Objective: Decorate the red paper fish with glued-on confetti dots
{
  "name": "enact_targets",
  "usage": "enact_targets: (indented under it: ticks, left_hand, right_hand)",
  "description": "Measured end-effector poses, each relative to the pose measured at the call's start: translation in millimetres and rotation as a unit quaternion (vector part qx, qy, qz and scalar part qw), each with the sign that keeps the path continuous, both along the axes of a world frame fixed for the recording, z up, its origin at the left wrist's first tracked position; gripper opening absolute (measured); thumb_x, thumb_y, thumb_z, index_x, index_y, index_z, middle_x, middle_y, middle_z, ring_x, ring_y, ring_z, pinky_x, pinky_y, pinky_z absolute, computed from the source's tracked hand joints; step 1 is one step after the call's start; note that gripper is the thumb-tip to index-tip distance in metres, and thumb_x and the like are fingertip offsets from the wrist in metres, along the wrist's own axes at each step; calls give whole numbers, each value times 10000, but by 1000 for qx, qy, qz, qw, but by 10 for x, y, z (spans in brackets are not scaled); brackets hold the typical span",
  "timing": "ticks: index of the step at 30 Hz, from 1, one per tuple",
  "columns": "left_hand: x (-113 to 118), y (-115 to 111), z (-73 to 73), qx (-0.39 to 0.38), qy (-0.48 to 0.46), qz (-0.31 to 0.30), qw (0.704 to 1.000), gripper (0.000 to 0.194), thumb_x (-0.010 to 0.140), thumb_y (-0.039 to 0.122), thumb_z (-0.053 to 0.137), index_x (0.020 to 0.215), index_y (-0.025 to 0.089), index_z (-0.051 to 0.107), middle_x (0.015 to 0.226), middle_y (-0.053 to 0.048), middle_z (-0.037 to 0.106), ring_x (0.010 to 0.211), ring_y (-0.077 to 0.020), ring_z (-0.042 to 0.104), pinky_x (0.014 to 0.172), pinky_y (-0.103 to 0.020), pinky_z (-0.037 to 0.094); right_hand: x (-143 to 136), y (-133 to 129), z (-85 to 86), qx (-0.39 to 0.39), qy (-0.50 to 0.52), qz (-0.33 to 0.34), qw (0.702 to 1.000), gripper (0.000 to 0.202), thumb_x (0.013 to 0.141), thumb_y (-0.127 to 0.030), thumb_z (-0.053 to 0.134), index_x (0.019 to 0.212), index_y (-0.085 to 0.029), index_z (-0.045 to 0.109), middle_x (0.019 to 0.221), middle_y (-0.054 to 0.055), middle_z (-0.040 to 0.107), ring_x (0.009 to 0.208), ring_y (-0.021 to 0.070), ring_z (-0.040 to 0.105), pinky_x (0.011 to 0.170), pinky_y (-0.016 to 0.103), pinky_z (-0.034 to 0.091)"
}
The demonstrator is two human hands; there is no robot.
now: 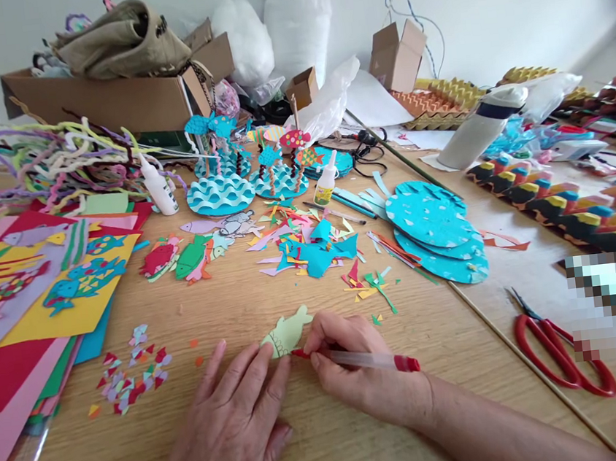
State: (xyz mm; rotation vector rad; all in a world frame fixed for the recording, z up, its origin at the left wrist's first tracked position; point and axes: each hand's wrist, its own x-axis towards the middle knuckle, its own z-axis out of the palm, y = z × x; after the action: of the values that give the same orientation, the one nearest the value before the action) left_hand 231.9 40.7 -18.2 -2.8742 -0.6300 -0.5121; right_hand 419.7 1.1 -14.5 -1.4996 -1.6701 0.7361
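On the wooden table, a pale green paper fish point(287, 331) lies with its tail toward the upper right. Curved, scale-like lines show on its lower left part. My left hand point(233, 414) rests flat with fingers stretched out, its fingertips on the fish's lower left end. A red-capped pen point(362, 358) with a clear barrel is gripped in my right hand point(354, 357), its red tip at the fish's lower edge. Left of my hands is a scatter of tiny paper triangles point(130, 374). Cut-out paper fish point(193, 257), red and green among them, lie farther back.
Red-handled scissors point(563, 358) lie at right beside a long thin stick point(519, 355). Blue paper discs point(431, 217) are stacked behind my right hand. Paper scraps point(315, 248) cover the middle. Coloured sheets point(95, 304) pile up at left. Two glue bottles point(159, 187) stand near fish-topped wave models point(220, 193).
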Motion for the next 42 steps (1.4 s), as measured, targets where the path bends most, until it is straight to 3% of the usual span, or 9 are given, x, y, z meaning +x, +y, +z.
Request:
enact_targets:
  ticks: [18,42]
  left_hand:
    - [-18,-21,-33,11,12,2,1000,343,845,341,416,1136,209,541,1089,-34,613,1022,-201,508,958,-384,312]
    - [-3,-13,3,-3,4,2,1000,336,864,361,404,1124,207,549,1084,-25,627,1017,-187,518,963,-361,275]
  right_hand:
    - [-34,9,24,44,-34,16,998,146,663,-60,430,700,-199,454,530,-66,448,418,64,390,419,164,290]
    - [-48,11,35,50,-57,10,997,154,666,-55,422,712,-200,440,547,-58,458,428,72,400,430,174,298]
